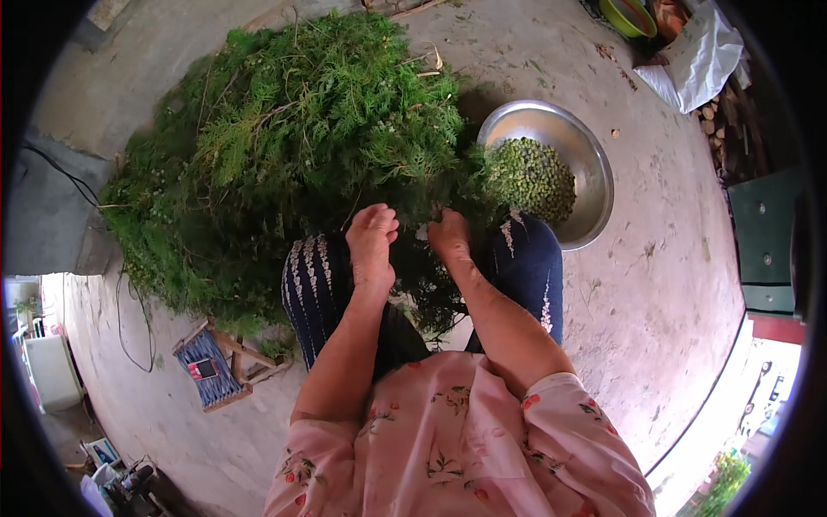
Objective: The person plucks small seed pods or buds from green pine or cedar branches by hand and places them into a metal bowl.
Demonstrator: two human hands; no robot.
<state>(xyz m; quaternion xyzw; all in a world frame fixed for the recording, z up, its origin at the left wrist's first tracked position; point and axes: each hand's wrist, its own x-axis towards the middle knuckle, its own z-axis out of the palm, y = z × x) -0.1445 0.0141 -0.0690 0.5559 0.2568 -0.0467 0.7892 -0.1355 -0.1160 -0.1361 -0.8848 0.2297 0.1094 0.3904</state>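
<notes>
My left hand (373,239) is raised over my left knee with its fingers curled closed; what they hold, if anything, is hidden. Close by on the right, my right hand (450,234) is closed at a dark evergreen branch (438,297), whose fronds hang down between my knees. Just beyond both hands rises a big heap of cut evergreen branches (284,146) with flat, scaly leaves. Beside my right knee stands a wide metal basin (594,177). Small round green cones or berries (530,178) lie piled in its near left part.
A small folding stool (207,366) with a woven seat sits at lower left, a red-and-black packet on it. A thin cable (138,332) curls nearby. At far right are a white sack (702,60), a green bowl (627,17), stacked firewood (719,129) and a green cabinet (765,233).
</notes>
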